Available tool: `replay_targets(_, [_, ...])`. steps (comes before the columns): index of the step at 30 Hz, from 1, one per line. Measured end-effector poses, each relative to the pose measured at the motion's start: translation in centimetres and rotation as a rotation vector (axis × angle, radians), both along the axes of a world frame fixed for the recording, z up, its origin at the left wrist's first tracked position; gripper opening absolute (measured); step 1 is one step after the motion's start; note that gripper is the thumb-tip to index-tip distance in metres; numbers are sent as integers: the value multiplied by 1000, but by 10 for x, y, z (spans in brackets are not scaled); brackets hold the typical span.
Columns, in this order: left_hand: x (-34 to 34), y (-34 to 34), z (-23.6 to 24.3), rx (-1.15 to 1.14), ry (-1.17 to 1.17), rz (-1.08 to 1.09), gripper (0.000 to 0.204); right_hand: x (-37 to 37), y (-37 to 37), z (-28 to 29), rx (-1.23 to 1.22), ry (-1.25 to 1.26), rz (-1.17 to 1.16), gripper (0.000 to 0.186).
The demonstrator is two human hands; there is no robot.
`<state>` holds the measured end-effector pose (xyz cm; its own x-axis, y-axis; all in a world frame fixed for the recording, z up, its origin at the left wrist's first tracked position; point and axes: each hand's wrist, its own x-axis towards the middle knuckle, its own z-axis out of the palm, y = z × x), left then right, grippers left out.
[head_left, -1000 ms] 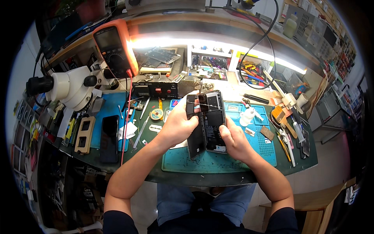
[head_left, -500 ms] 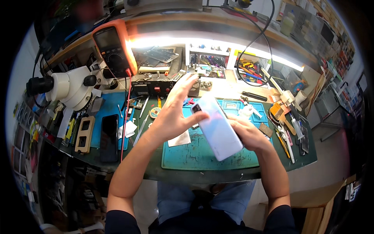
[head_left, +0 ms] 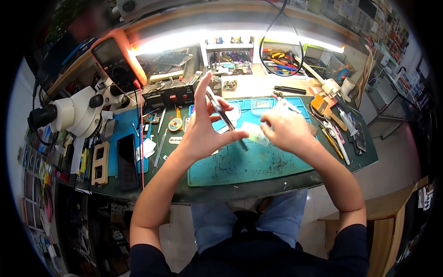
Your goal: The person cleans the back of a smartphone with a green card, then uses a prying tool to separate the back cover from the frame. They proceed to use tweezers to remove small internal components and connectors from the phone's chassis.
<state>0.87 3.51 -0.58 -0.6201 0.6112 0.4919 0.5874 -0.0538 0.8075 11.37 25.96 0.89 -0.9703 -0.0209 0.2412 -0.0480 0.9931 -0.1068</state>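
Observation:
My left hand [head_left: 200,134] grips a phone [head_left: 222,111] turned almost on edge between thumb and fingers, with the index finger pointing up. My right hand [head_left: 281,129] is to its right, no longer on the phone, fingers curled beside a pale translucent piece [head_left: 253,134] above the teal mat [head_left: 217,166]; what it holds, if anything, is unclear. Behind it lie white items [head_left: 290,106] and a small clear box [head_left: 261,104].
A white microscope [head_left: 76,115], orange multimeter [head_left: 115,60] and black power supply [head_left: 168,94] stand at the back left. A dark phone [head_left: 127,161] lies left of the mat; knives and tools [head_left: 337,141] lie right. A cable loop [head_left: 260,51] hangs above.
The open phone shown a second ago was turned to its pale back, then tilted on edge in my left hand. My right hand has let go of it. The view has shifted.

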Motion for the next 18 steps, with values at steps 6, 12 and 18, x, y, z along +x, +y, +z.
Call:
replay_targets(6, [13, 7, 6, -70, 137, 263, 94, -10, -15, 1, 140, -449, -70, 54])
replay_targets(12, [25, 20, 13, -26, 498, 429, 92, -12, 7, 1, -61, -449, -91, 51])
replay_targets(18, [35, 32, 9, 39, 712, 403, 85, 18, 17, 11, -660, -351, -106, 35])
